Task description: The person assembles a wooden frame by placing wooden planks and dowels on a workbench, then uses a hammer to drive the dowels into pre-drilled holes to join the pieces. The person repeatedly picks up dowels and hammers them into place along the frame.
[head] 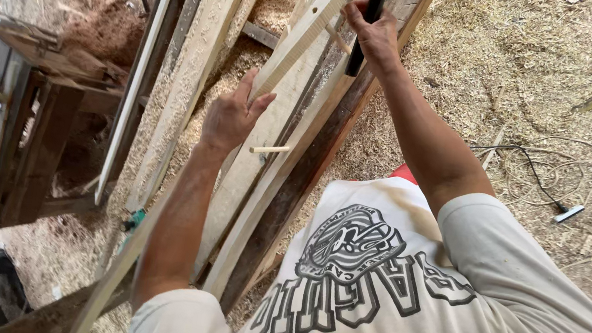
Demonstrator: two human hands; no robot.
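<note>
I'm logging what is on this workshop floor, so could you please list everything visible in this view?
Slim wooden strip: one, pale, slanting up at centre, left hand on it.
Dark rod: one, black, top centre, gripped by the right hand.
Planks: several, pale to dark brown, leaning in a row across the middle.
Dowel peg: one, pale, sticking out of a plank below the left hand.
Wooden bench: one, dark brown, left.
Cable: one, dark with a white end, right.
Sawdust: tan, covering the ground.
T-shirt: one, white with a dark print, bottom.
Left hand: on the strip.
Right hand: around the rod.
</note>
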